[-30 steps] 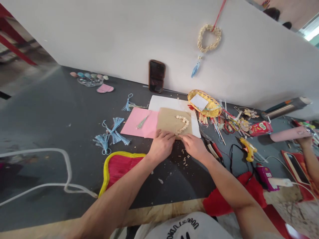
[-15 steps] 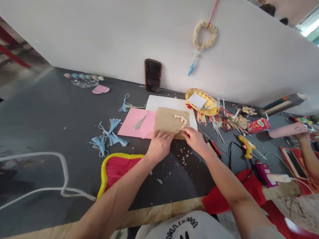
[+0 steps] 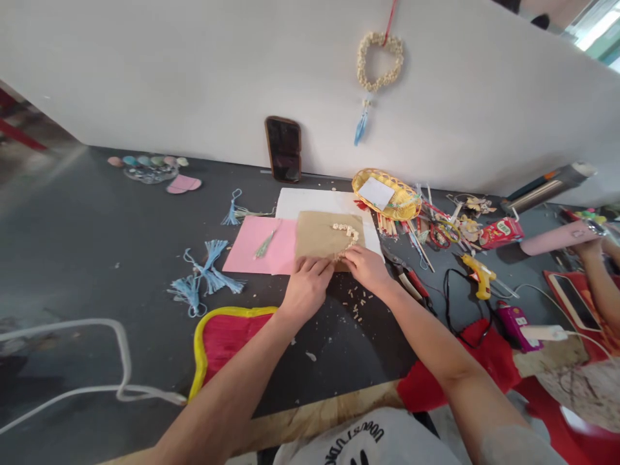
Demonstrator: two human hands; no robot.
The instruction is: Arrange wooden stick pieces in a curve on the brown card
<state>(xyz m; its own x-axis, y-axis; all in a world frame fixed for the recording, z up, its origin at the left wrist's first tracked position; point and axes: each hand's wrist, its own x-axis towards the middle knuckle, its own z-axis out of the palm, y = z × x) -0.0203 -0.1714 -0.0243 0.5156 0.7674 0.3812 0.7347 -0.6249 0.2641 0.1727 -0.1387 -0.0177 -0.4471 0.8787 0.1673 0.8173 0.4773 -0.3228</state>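
Note:
A curved strand of small cream bead-like pieces (image 3: 352,234) lies on a brown paper sheet (image 3: 312,236). My right hand (image 3: 367,268) pinches the strand's lower part near the sheet's front edge. Beside it, my left hand (image 3: 309,284) has its fingers bent together at the strand's near end, almost touching the right fingertips. The hands cover that end. Under the brown sheet are a pink sheet (image 3: 242,252) and a white sheet (image 3: 293,201). A pale green tassel (image 3: 264,245) rests on the pink one. Small cut bits (image 3: 357,303) lie scattered in front of the hands.
Blue tassels (image 3: 213,268) and a red pad with yellow edging (image 3: 232,339) lie to the left. A phone (image 3: 284,150) leans on the wall below left of a hanging heart (image 3: 359,62). A basket (image 3: 387,194), pliers (image 3: 411,279) and yellow glue gun (image 3: 478,276) stand right.
The view has shifted slightly, so most things sit a little further left. My right hand has slid a little closer to my left hand along the strand.

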